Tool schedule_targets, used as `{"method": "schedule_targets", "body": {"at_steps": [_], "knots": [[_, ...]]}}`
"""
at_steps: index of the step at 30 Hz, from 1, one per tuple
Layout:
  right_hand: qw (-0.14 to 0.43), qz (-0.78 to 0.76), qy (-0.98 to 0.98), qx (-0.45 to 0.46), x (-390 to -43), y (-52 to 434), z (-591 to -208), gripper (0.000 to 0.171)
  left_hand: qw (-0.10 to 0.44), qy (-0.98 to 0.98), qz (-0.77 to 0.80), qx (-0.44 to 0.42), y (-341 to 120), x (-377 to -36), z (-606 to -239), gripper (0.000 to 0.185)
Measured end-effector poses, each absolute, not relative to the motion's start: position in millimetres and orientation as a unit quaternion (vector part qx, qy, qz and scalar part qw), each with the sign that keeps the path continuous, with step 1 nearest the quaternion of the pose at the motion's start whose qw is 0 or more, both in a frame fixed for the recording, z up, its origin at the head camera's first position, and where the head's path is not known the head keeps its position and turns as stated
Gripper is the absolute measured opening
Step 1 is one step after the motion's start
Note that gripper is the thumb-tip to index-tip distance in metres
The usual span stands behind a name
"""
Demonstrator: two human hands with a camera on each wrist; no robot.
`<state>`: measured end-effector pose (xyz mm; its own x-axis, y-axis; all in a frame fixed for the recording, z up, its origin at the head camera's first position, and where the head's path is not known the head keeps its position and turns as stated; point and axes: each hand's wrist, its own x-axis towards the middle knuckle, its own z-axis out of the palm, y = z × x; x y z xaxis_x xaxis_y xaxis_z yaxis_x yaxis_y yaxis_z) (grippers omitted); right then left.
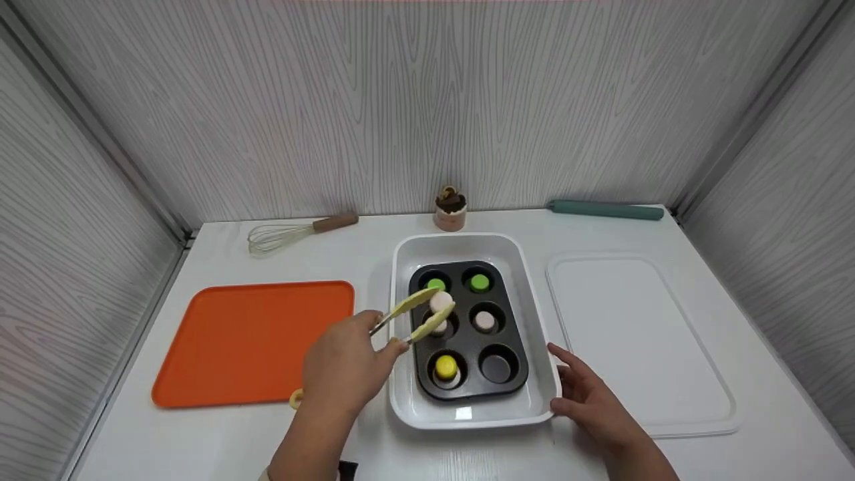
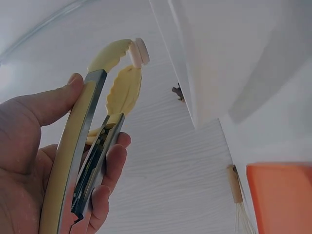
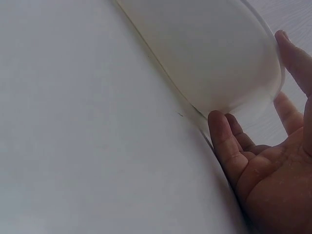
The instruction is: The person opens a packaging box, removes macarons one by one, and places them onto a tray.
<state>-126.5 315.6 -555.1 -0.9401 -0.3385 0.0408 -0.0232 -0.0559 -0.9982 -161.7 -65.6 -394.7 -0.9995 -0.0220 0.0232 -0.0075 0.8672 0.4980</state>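
My left hand [image 1: 351, 367] grips kitchen tongs [image 2: 124, 92] with yellow scalloped tips and metal arms. Between those tips is a small pale pink two-layered disc [image 2: 139, 52], above the left middle cup of a black muffin pan [image 1: 465, 332]. The pan sits inside a white deep tray [image 1: 494, 414]. Green discs [image 1: 479, 283] occupy the two back cups and pink ones [image 1: 485, 322] the two middle cups. A yellow disc [image 1: 446, 367] rests on a pale one in the front left cup. My right hand [image 1: 591, 401] holds the tray's front right corner, thumb and fingers around it.
An orange board [image 1: 254, 344] lies left, a white board [image 1: 644, 344] right. Along the back are a whisk [image 1: 300, 232], a small cupcake-like object [image 1: 451, 210] and a green rolling pin [image 1: 606, 210]. A yellow ring [image 1: 296, 399] shows beside my left wrist.
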Motion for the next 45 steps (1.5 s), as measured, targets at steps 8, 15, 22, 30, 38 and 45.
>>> {"method": "schedule_targets", "body": {"at_steps": [8,15,22,30,38,45], "knots": [[0.111,-0.714,0.680,-0.128,-124.1,314.8,-555.4,0.090,0.037,-0.967,-0.248,0.037,-99.1,-171.1,-385.7,0.053],[0.107,-0.714,0.679,-0.133,-125.6,315.8,-555.0,0.089,0.029,-0.966,-0.246,0.070,-121.0,-179.5,-389.2,0.057],[0.112,-0.720,0.668,-0.151,-127.5,314.0,-556.1,0.088,0.019,-0.963,-0.249,0.097,-148.4,-189.2,-396.9,0.063],[0.111,-0.722,0.669,-0.140,-126.3,315.5,-555.4,0.087,0.005,-0.959,-0.256,0.118,-172.5,-202.9,-408.0,0.066],[0.103,-0.718,0.677,-0.126,-125.4,313.7,-553.5,0.090,-0.028,-0.951,-0.272,0.142,-189.4,-213.2,-428.3,0.069],[0.101,-0.716,0.677,-0.139,-125.7,314.7,-554.1,0.090,-0.044,-0.949,-0.271,0.155,-195.9,-215.1,-439.5,0.071]]}}
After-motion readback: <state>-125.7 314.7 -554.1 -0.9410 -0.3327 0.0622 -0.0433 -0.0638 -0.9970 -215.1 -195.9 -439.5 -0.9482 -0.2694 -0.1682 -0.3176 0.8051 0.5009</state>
